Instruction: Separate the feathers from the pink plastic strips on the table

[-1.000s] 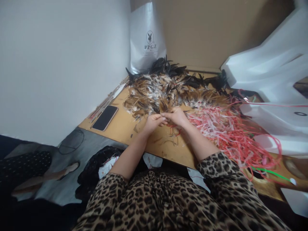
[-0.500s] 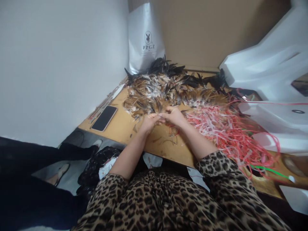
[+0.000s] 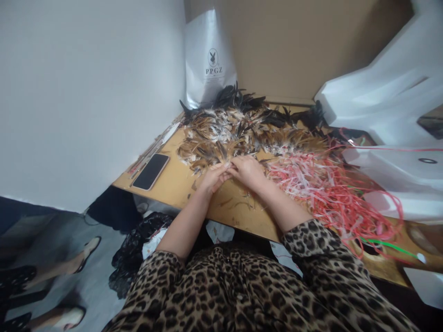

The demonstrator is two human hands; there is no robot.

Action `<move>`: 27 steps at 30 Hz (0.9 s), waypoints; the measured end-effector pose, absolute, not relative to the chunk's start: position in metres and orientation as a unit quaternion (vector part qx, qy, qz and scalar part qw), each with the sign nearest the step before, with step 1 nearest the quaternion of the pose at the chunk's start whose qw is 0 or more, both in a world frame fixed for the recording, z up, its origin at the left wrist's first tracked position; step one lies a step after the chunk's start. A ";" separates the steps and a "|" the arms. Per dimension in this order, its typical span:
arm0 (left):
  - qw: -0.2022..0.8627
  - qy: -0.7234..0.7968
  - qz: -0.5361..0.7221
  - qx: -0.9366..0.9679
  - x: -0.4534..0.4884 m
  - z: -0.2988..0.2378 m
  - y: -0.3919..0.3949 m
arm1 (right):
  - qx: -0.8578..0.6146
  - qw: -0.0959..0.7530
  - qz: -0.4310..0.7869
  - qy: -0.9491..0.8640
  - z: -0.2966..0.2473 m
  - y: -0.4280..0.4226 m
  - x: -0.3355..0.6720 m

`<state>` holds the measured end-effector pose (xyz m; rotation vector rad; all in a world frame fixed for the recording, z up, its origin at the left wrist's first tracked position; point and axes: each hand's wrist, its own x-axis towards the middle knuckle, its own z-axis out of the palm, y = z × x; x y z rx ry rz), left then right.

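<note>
At the table's near edge, my left hand [image 3: 215, 177] and my right hand [image 3: 247, 169] meet at the fingertips, both closed in a pinch. Brown feathers [image 3: 222, 150] stand up just beyond the fingers; they seem to be held there, though they blend with the pile behind. The right hand's fingers curl over and partly hide the pinch. A wide heap of brown, white and black feathers [image 3: 224, 124] spreads right behind my hands. Beside my right forearm lies a tangle of red and white plastic strips [image 3: 321, 189].
A phone [image 3: 151, 171] lies on the wooden table [image 3: 176, 184] at left. A silver bag [image 3: 211, 55] stands behind the feathers. White sewing-machine-like equipment [image 3: 387, 101] fills the right. Below left are a black plastic bag [image 3: 138, 246] and another person's feet [image 3: 86, 253].
My right hand has turned over, its fingers curling down toward the left hand's fingertips. Beside the table, the person in dark trousers has moved off, and another person's legs now show at lower left.
</note>
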<state>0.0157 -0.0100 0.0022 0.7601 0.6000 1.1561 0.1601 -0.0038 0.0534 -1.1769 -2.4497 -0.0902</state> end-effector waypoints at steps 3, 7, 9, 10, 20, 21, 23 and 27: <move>0.733 0.269 0.524 0.341 0.015 0.002 -0.010 | -0.417 0.216 -0.045 -0.882 0.049 -0.003 0.160; 0.729 0.280 0.522 0.343 0.014 0.003 -0.009 | -0.414 0.230 -0.014 -0.881 0.047 -0.001 0.161; 0.717 0.303 0.531 0.333 0.014 0.002 -0.009 | -0.418 0.248 0.038 -0.873 0.052 0.001 0.164; 0.710 0.317 0.538 0.325 0.014 0.002 -0.008 | -0.421 0.259 0.070 -0.866 0.056 0.003 0.167; 0.689 0.364 0.543 0.313 0.015 0.001 -0.006 | -0.474 0.106 0.175 -0.856 0.074 0.005 0.225; 0.689 0.364 0.544 0.312 0.015 0.002 -0.006 | -0.478 0.089 0.175 -0.856 0.070 0.003 0.228; 0.689 0.366 0.545 0.308 0.016 0.003 -0.007 | -0.479 0.070 0.173 -0.857 0.062 -0.001 0.233; 0.690 0.369 0.543 0.305 0.016 0.004 -0.008 | -0.481 0.058 0.145 -0.863 0.052 -0.006 0.236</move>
